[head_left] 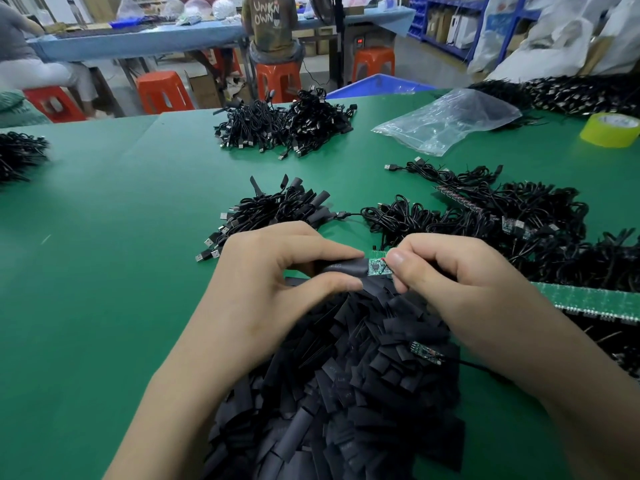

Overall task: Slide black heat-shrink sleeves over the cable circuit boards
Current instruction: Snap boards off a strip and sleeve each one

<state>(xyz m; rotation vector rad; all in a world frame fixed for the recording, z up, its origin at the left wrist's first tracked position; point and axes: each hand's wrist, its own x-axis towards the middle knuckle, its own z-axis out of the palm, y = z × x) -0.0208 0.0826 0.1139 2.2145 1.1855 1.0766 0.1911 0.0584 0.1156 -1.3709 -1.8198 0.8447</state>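
My left hand (273,271) pinches a black heat-shrink sleeve (343,267) between thumb and forefinger. My right hand (460,275) holds a small green circuit board (379,266) by its right end. The board's left end sits at the sleeve's mouth, partly inside it. Both hands hover over a big heap of loose black sleeves (339,386). A second bare circuit board (426,352) on a cable lies on that heap, below my right hand.
Sleeved cables (277,209) are piled behind my left hand, and unsleeved cables with boards (512,220) lie at right. A green board strip (588,301), a clear plastic bag (450,121), yellow tape roll (611,129) and more cable bundles (287,126) sit on the green table (104,220). People sit at a far bench.
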